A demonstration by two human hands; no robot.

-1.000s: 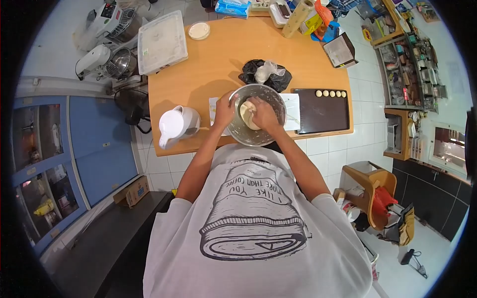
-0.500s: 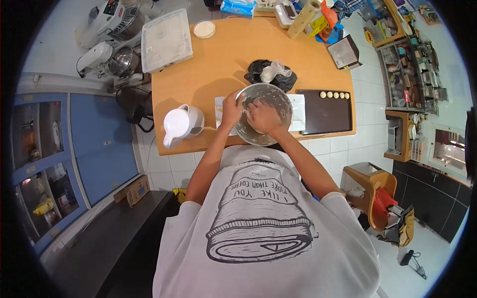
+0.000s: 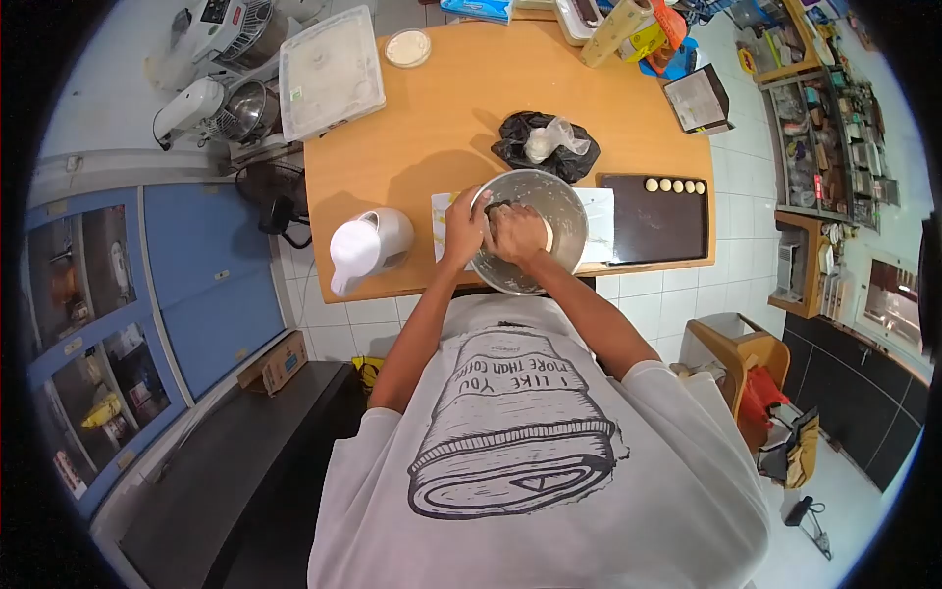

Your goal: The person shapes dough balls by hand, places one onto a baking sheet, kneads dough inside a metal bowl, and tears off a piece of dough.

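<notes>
A metal mixing bowl [image 3: 564, 206] stands at the table's near edge, its inner wall flecked with pale dough bits. My left hand [image 3: 463, 232] grips the bowl's left rim, with fingers reaching over to the inside. Down in the bowl, my right hand [image 3: 518, 236] is closed, knuckles up, and presses on pale dough [image 3: 549, 236]. Only a sliver of that dough shows beside the hand; the rest is hidden beneath it. White paper [image 3: 597, 221] lies partly under the bowl.
To the right is a dark baking tray [image 3: 653, 231] with several small dough balls [image 3: 677, 187] along its far edge. A white jug [image 3: 373, 245] stands left. Behind the bowl lies a black plastic bag [image 3: 530, 147]; farther back are a lidded box [image 3: 332, 74] and a round dish [image 3: 407, 47].
My right hand's fingers have gone from stretched out to curled inside the bowl. My left hand stays at the bowl's rim. The whole view has shifted slightly.
</notes>
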